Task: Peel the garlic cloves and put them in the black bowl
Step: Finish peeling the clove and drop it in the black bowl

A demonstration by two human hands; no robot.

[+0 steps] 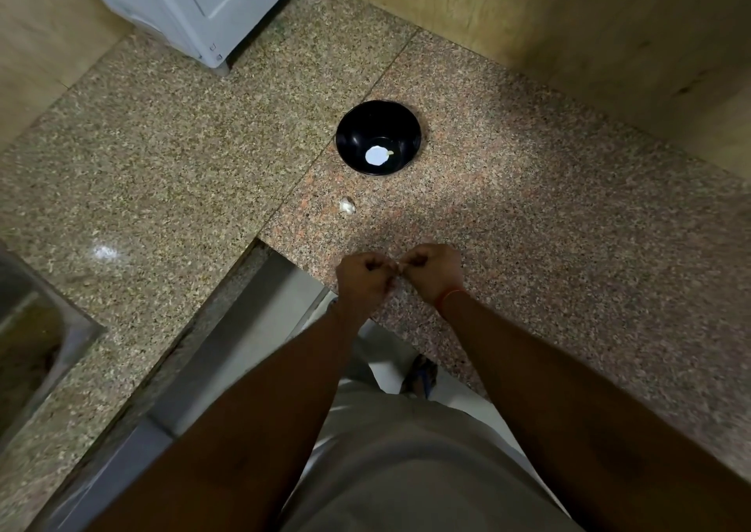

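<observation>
Left hand (363,277) & right hand (434,273) pinch sth tiny together; 1 garlic clove (347,205) by 1 black bowl (357,125).

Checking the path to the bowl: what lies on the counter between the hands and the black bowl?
In the head view, one garlic piece lies on the granite counter between the hands and the black bowl.

Counter: speckled pink-brown granite counter (528,206), L-shaped, with a seam running diagonally.
Bowl: round glossy black bowl (357,125) stands upright on it, toward 12 o'clock.
Clove: small white unpeeled garlic clove (347,205) lies just at 6 o'clock of the bowl, apart from it.
Appliance: white boxy appliance (195,7) at 11 o'clock.
</observation>
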